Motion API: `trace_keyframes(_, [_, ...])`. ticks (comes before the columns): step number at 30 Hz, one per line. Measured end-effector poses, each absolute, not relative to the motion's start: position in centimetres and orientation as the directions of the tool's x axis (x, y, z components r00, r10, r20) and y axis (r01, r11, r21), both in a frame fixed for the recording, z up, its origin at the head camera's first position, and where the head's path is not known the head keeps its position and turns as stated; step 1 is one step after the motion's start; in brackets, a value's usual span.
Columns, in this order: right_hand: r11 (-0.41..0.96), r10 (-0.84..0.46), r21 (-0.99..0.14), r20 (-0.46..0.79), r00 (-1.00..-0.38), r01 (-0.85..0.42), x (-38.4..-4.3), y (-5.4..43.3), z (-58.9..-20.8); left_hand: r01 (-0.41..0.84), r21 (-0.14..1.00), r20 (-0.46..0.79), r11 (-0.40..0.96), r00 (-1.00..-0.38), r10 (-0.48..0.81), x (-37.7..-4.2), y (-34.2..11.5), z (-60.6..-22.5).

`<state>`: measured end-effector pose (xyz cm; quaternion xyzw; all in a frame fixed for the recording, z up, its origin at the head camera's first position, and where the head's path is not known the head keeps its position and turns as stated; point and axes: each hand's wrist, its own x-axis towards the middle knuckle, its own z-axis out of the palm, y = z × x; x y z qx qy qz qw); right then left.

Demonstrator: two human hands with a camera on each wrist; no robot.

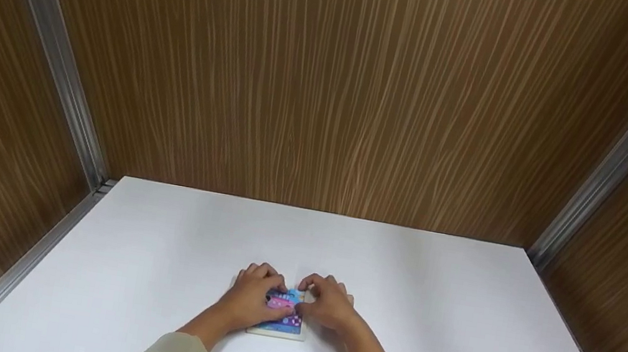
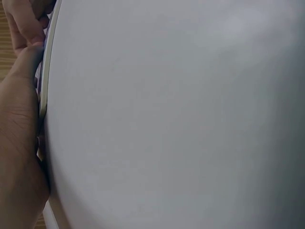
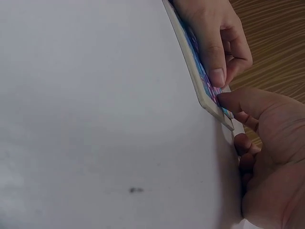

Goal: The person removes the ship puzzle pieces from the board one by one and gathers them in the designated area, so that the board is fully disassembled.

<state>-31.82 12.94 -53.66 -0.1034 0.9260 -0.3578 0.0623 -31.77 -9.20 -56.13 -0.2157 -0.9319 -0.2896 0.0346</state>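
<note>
A small flat picture puzzle [image 1: 284,327] with a pale border lies on the white table, printed in pink, blue and purple. My left hand [image 1: 254,297] lies over its left part and holds it, fingers bent toward the far edge and thumb on the picture. At the upper right of the puzzle, my right hand [image 1: 331,306] pinches a light blue puzzle piece [image 1: 294,294] between thumb and forefinger. In the right wrist view, the left thumb [image 3: 217,71] presses the picture close to the right thumb [image 3: 228,100]. Both palms hide much of the board's sides.
The white table [image 1: 423,319] extends around the puzzle. Brown wood-grain panels [image 1: 327,90] stand behind it and at both sides, joined by grey metal posts [image 1: 58,41]. A small dark mark [image 3: 136,190] shows on the table in the right wrist view.
</note>
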Motion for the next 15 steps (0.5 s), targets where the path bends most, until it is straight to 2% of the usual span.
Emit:
trace_keyframes(10, [0.619, -0.219, -0.768, 0.031, -0.975, -0.164, -31.95, 13.08, -54.20, 0.401, 0.540, 0.178, 0.740, -0.914, 0.366, -31.98, -9.21, -55.86])
trace_keyframes(15, [0.482, -0.276, -0.853, 0.069, -0.959, -0.200, -32.17, 13.25, -54.54, 0.415, 0.538, 0.192, 0.734, -0.908, 0.372, -32.07, -9.24, -55.91])
